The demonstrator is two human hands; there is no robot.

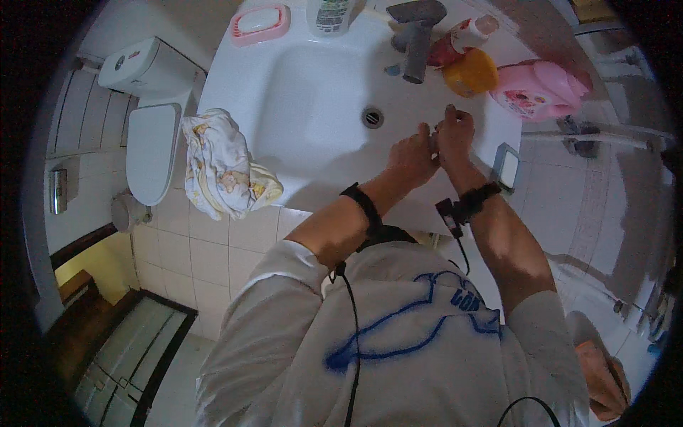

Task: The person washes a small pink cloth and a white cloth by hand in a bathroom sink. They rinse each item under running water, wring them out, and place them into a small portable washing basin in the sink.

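Note:
Both my hands are close together over the right side of a white washbasin point(315, 101). My left hand point(413, 160) has its fingers bent towards the other hand; a small greyish thing shows between the two, too unclear to name. Fingers curled, my right hand point(456, 133) is just right of it, below a yellow-orange container point(470, 72). Which hand grips the small thing cannot be told. The metal drain point(372, 117) lies to their left, and the grey faucet point(416, 45) stands above them. Each wrist wears a black band with a cable near it.
A patterned cloth point(221, 165) hangs over the basin's left front edge. Around the rim are a pink soap dish point(260, 24), a white bottle point(329, 16), a red and white container point(453, 42), a pink jug point(539, 89) and another soap dish point(506, 166). A toilet point(153, 152) stands left.

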